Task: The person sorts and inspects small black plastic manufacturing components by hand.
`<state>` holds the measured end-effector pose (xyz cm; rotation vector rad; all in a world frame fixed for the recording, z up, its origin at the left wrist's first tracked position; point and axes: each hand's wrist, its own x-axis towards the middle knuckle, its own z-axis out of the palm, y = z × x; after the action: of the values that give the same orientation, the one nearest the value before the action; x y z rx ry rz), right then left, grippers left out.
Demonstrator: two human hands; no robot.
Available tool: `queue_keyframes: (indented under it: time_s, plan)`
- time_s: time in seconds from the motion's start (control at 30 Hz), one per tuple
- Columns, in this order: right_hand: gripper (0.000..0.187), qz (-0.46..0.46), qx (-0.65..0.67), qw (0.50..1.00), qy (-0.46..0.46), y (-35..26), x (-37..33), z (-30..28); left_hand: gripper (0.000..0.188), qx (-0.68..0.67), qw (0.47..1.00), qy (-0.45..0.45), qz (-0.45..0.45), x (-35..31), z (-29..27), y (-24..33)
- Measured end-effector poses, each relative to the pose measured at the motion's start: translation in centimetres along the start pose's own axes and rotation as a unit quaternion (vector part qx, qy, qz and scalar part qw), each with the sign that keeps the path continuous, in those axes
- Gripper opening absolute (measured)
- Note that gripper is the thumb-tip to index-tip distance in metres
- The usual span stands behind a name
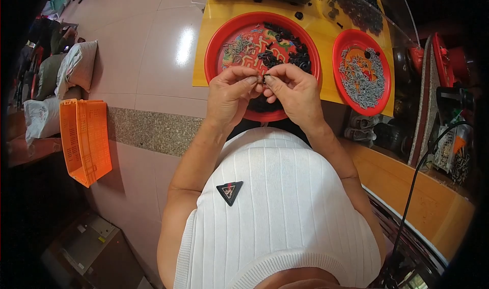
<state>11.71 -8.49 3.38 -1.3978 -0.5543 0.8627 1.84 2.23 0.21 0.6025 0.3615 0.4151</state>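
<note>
Over the near side of a large round red tray (210, 49), my two hands meet fingertip to fingertip. My right hand (298, 93) pinches a small black part (265, 78) between thumb and forefinger. Close beside it, my left hand (230, 96) is closed in a pinch; whatever its fingertips hold is too small to make out. Inside the tray, small black parts (301, 56) lie along the right side and in the middle. A loose pile of small metal screws (238, 48) is at its left. The tray's near part is partly hidden by my hands.
On the yellow table (326, 88), a smaller red tray (336, 60) holds many grey screws (362, 85). Clear bins of black parts (359, 9) stand at the far edge. An orange crate (87, 141) and white sacks (79, 65) are left; a black cable (415, 179) hangs right.
</note>
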Motion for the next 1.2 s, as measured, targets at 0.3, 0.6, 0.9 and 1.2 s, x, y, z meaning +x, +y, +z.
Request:
queue_keyframes:
  time_s: [0.3, 0.6, 0.9, 1.2]
  plan:
    - [0.008, -0.033, -0.062, 0.996, 0.054, 0.1, -0.2, 0.6, 0.011, -0.017, 0.999, 0.006, 0.04, -0.1, 0.7, -0.3]
    - [0.006, -0.058, -0.105, 0.991, 0.061, 0.6, -0.2, 0.4, 0.01, 0.008, 0.998, 0.02, 0.056, -0.2, 0.8, -0.8]
    - [0.006, -0.039, -0.106, 0.992, 0.058, 0.4, -0.4, 0.3, 0.013, 0.111, 0.984, 0.043, 0.135, -0.5, 0.7, -1.8]
    - [0.006, -0.021, 0.01, 0.998, 0.055, 0.2, 0.4, -0.9, 0.014, 0.188, 0.967, 0.085, 0.146, -0.2, 0.1, 1.1]
